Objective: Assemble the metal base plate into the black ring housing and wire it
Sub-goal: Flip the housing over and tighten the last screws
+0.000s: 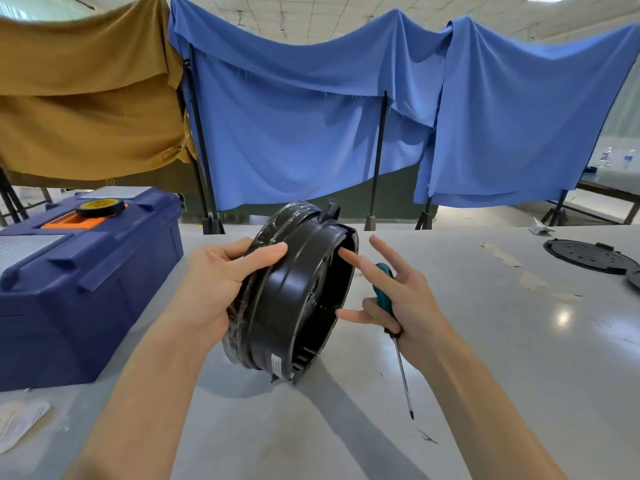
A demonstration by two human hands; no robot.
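At the far left a sheet of paper (17,424) lies on the pale table (485,358), and behind it stands a dark blue toolbox (83,282) with a roll of tape (100,206) resting on its orange-inset lid. Next to the box, the left forearm reaches forward from the lower edge. The left hand (214,285) grips the black ring housing (294,299), with the thumb laid across the top of the outer wall and the fingers curled round the far side. The housing stands on edge on the table near the middle, tilted, its open side facing right. A white label shows near its bottom, and what sits inside it cannot be made out. Just to its right, the right hand (398,303) holds a screwdriver (388,292) by its teal handle, tucked against the palm. Its shaft slants down toward the person and the tip hangs just above the table. That hand's index finger is stretched out with its tip on the housing's rim, the middle finger points up and away, and the thumb reaches toward the lower rim. Well apart, at the table's right edge, lies a round black perforated plate (588,256). Tan and blue cloths (311,116) hang over black stands behind.
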